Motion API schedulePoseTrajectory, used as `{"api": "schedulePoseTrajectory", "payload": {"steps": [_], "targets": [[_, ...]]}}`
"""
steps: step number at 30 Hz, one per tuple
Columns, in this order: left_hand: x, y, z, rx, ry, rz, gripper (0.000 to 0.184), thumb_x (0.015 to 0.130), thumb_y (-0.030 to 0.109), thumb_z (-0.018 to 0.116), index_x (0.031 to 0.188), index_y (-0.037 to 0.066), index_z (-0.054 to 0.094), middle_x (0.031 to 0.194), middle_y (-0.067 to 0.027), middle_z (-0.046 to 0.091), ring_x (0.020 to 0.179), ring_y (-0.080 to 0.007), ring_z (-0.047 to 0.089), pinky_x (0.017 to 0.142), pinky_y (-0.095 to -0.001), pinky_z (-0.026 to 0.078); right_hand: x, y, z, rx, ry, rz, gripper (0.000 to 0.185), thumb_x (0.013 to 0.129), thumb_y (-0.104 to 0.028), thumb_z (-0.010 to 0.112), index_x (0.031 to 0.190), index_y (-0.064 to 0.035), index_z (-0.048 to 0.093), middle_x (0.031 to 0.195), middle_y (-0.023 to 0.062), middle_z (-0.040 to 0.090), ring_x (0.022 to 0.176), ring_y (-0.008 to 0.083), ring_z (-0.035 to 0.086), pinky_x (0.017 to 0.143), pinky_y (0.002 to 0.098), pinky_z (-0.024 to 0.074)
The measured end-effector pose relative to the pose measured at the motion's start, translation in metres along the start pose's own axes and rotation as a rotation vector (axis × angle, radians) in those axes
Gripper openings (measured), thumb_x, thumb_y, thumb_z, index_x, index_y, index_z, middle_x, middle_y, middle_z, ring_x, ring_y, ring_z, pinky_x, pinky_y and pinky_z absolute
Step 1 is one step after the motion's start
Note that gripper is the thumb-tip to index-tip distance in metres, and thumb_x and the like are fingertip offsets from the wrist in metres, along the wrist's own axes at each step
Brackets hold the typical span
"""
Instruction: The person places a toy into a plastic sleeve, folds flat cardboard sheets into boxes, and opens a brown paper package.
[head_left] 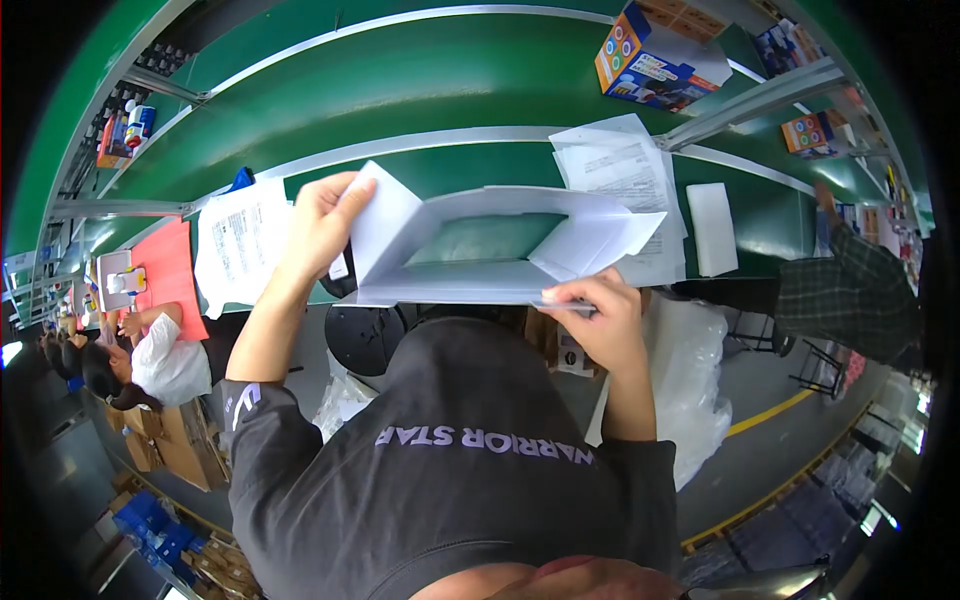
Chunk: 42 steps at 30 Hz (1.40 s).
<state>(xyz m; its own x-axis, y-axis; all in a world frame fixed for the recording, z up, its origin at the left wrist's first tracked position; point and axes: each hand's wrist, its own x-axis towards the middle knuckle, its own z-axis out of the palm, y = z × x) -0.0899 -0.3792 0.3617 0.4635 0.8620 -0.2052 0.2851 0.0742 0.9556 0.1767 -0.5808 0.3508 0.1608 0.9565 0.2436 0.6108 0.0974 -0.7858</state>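
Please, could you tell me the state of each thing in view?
White box: held up, open through the middle.
Left hand: gripping a raised flap.
Right hand: pinching the near edge.
Right papers: overlapping, print up.
Left papers: lying print up.
White slab: lying flat.
Colourful box: resting on shelf.

I see a smooth, glossy green surface on the table [780,215] and on the shelf [430,90] above it, edged in pale metal strips. The open white carton [450,282] looks like matt, smooth card. The printed sheets [615,170] are thin paper — flat in finish. To my right, the plastic wrap [690,380] is crinkled, translucent and shiny; the dark shirt [460,410] is matt cloth — softly creased.
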Motion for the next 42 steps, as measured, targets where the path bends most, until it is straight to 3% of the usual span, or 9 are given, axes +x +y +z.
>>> {"api": "schedulePoseTrajectory", "payload": {"steps": [7,9,13,17,19,20,24,34,42], "targets": [[-0.011,-0.007,0.033,0.265,0.182,0.226,0.025,0.089,0.020,0.062,0.098,-0.003,0.067,0.080,-0.0065,0.067,0.072,-0.0089,0.060,0.064,-0.0242,0.046,-0.005,0.006,-0.005,-0.027,0.042,-0.004,0.017,0.063,-0.001,0.079,0.075,-0.0056,0.067,0.077,0.0045,0.070,0.073,0.0178,0.062,0.064,0.0293,0.0458],[-0.011,-0.003,0.037,0.164,0.071,0.188,0.025,0.087,0.019,0.066,0.099,-0.003,0.067,0.082,-0.0067,0.068,0.074,-0.0114,0.061,0.066,-0.0261,0.047,-0.001,0.004,0.000,-0.030,0.090,0.012,0.017,0.064,-0.001,0.079,0.075,-0.0046,0.066,0.078,0.0050,0.070,0.075,0.0187,0.063,0.066,0.0301,0.0462],[0.002,-0.015,0.027,0.008,-0.466,0.210,0.048,0.079,0.011,0.070,0.123,0.000,0.056,0.131,-0.0154,0.054,0.120,-0.0186,0.051,0.103,-0.0313,0.037,0.014,-0.003,-0.001,-0.083,0.110,-0.054,0.019,0.063,-0.002,0.079,0.075,-0.0019,0.065,0.082,0.0078,0.070,0.076,0.0222,0.064,0.070,0.0320,0.0477],[-0.005,-0.019,0.017,0.192,-0.640,0.353,0.054,0.077,0.006,0.064,0.130,0.001,0.051,0.131,-0.0151,0.054,0.120,-0.0218,0.052,0.103,-0.0310,0.036,0.017,-0.004,0.001,-0.069,0.057,-0.057,0.020,0.064,-0.010,0.079,0.073,-0.0049,0.061,0.077,0.0062,0.066,0.073,0.0264,0.062,0.067,0.0352,0.0440],[-0.011,-0.020,0.014,0.131,-0.723,0.140,0.044,0.080,0.008,0.062,0.123,0.000,0.055,0.111,-0.0143,0.065,0.101,-0.0218,0.061,0.090,-0.0316,0.045,0.021,-0.012,-0.003,-0.049,0.036,-0.041,0.019,0.065,-0.010,0.077,0.072,-0.0049,0.060,0.075,0.0064,0.065,0.071,0.0267,0.061,0.066,0.0353,0.0432],[-0.012,-0.033,0.011,0.229,-0.665,0.180,0.024,0.082,0.008,0.060,0.103,-0.003,0.061,0.083,-0.0142,0.067,0.075,-0.0218,0.063,0.069,-0.0338,0.048,0.024,-0.024,-0.011,-0.205,-0.118,-0.058,0.015,0.069,-0.011,0.074,0.071,-0.0049,0.061,0.073,0.0060,0.063,0.070,0.0257,0.061,0.066,0.0349,0.0434],[-0.021,-0.021,0.023,0.278,-0.469,0.326,0.017,0.085,0.010,0.059,0.079,-0.005,0.058,0.066,-0.0169,0.058,0.058,-0.0221,0.057,0.058,-0.0350,0.044,0.032,-0.067,-0.002,-0.757,-0.499,-0.205,0.015,0.076,-0.021,0.068,0.072,-0.0076,0.064,0.072,0.0051,0.060,0.074,0.0236,0.060,0.072,0.0351,0.0412],[-0.034,-0.035,0.044,-0.100,0.077,0.051,0.026,0.085,0.013,0.062,0.104,-0.005,0.060,0.089,-0.0086,0.066,0.080,-0.0136,0.059,0.070,-0.0289,0.047,0.027,-0.049,0.050,-0.593,-0.277,-0.265,0.041,0.082,-0.040,0.066,0.058,-0.0088,0.053,0.053,0.0064,0.056,0.050,0.0231,0.060,0.053,0.0322,0.0451],[-0.070,-0.060,0.056,-0.389,0.224,-0.137,0.030,0.085,0.007,0.061,0.111,-0.007,0.057,0.098,-0.0113,0.065,0.085,-0.0171,0.062,0.077,-0.0286,0.047,0.026,-0.060,0.044,-0.474,-0.553,0.016,0.044,0.084,-0.043,0.063,0.065,-0.0036,0.062,0.053,0.0123,0.059,0.050,0.0301,0.061,0.047,0.0377,0.0478]]}}
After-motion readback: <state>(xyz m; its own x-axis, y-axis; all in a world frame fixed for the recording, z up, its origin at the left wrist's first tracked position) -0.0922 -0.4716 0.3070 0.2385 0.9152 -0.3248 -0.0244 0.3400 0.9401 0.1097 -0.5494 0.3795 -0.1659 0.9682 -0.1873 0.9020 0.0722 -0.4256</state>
